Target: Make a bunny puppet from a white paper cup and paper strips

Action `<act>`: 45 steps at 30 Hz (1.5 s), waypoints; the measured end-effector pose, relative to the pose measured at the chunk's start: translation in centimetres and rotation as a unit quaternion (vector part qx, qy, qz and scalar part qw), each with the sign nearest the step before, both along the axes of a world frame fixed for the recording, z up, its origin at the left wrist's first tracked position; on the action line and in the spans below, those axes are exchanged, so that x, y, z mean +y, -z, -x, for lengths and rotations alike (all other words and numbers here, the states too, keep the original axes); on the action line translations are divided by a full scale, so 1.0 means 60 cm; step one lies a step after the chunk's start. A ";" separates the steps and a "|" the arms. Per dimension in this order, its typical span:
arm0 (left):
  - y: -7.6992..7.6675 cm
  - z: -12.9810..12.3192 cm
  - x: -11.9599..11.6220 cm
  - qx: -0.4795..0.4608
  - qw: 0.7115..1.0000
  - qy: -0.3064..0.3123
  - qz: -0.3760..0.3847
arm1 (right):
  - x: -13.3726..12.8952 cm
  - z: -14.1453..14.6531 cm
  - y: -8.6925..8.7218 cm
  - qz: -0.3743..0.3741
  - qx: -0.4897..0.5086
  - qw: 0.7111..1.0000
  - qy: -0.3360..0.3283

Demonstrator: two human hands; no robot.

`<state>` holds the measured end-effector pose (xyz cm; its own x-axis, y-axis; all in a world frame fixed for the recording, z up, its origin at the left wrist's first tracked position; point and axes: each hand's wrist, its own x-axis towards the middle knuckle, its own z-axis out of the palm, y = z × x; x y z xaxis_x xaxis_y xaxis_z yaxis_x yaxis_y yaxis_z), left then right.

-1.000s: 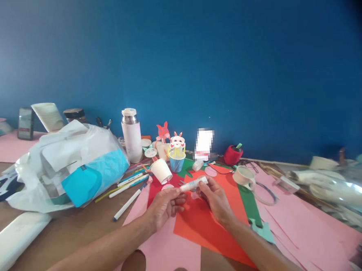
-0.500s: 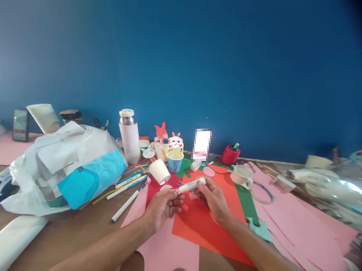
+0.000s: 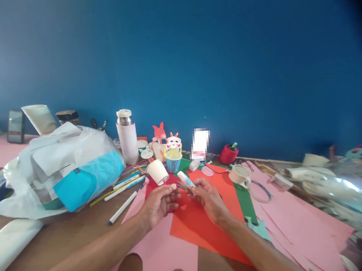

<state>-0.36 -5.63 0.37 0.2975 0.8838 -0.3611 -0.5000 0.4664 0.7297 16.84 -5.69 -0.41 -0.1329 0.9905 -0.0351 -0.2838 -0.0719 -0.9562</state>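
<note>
My right hand (image 3: 207, 197) grips a white glue stick (image 3: 186, 179) with a pale blue label, its white end tilted up and to the left. To its left, my left hand (image 3: 160, 204) has thumb and forefinger pinched together. A tiny pale pink spot shows at their tips; whether it is a small piece or a fingertip I cannot tell. Below both hands lies red-orange paper (image 3: 202, 228), over pink paper (image 3: 163, 251) with round holes cut out. Just beyond them are a tipped white paper cup (image 3: 158, 172) and scissors (image 3: 180, 184), partly hidden.
Decorated paper cups, including a blue one (image 3: 173, 164) with a bunny face, stand behind. Markers (image 3: 124, 208), a white flask (image 3: 127, 138) and a stuffed plastic bag (image 3: 78, 166) are left. A mug (image 3: 240, 175), tape ring (image 3: 261, 191) and pink sheets (image 3: 303, 222) lie right.
The glue stick has left my left fingers and swung from nearly level to tilted up in my right hand. My left hand has drawn slightly away to the left.
</note>
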 end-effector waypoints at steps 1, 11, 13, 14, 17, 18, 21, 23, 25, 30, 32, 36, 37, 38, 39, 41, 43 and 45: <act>-0.001 0.001 0.001 -0.008 1.000 -0.003 -0.005 | -0.001 0.002 -0.001 -0.002 -0.010 1.000 0.000; -0.006 0.006 0.001 -0.051 0.997 0.003 -0.065 | -0.013 0.015 0.007 -0.090 -0.170 0.981 -0.021; -0.006 0.006 0.000 -0.052 0.996 0.020 -0.077 | -0.015 0.017 0.005 -0.116 -0.206 0.971 -0.038; -0.006 0.006 0.000 -0.048 0.995 0.024 -0.080 | -0.015 0.017 0.003 -0.123 -0.218 0.967 -0.042; -0.003 0.007 0.001 -0.032 0.997 0.017 -0.073 | -0.010 0.013 -0.003 -0.125 -0.228 0.965 -0.027; -0.001 0.008 0.001 -0.029 0.997 0.013 -0.068 | -0.006 0.009 -0.006 -0.125 -0.229 0.965 -0.016; 0.004 0.010 0.004 -0.025 0.998 0.010 -0.061 | 0.009 -0.009 -0.012 -0.136 -0.254 0.957 0.029; 0.007 0.011 0.006 -0.024 0.998 0.010 -0.061 | 0.024 -0.024 -0.013 -0.161 -0.294 0.939 0.075; 0.010 0.011 0.009 -0.019 0.998 0.008 -0.055 | 0.038 -0.038 -0.010 -0.187 -0.330 0.918 0.116; 0.009 0.010 0.013 0.002 0.999 0.004 -0.044 | 0.049 -0.045 -0.003 -0.198 -0.343 0.907 0.146; 0.005 0.009 0.011 0.011 0.997 0.009 -0.069 | 0.039 -0.033 -0.007 -0.196 -0.331 0.917 0.106; -0.002 0.008 0.002 0.032 0.995 0.035 -0.090 | 0.015 -0.003 -0.017 -0.181 -0.283 0.942 0.023; -0.003 0.008 0.000 0.030 0.995 0.043 -0.087 | 0.011 0.002 -0.018 -0.175 -0.271 0.947 0.012; -0.002 0.007 -0.001 0.027 0.995 0.048 -0.083 | 0.008 0.005 -0.019 -0.169 -0.260 0.951 0.006; -0.002 0.007 -0.001 0.024 0.995 0.051 -0.078 | 0.006 0.007 -0.020 -0.163 -0.251 0.954 0.005; -0.002 0.006 -0.002 0.023 0.996 0.054 -0.068 | 0.005 0.007 -0.019 -0.156 -0.234 0.960 0.002; -0.003 0.004 -0.003 0.032 0.995 0.065 -0.072 | 0.004 0.007 -0.017 -0.154 -0.227 0.962 0.001; -0.006 0.001 -0.006 0.047 0.991 0.085 -0.088 | 0.003 0.008 -0.015 -0.146 -0.231 0.962 0.003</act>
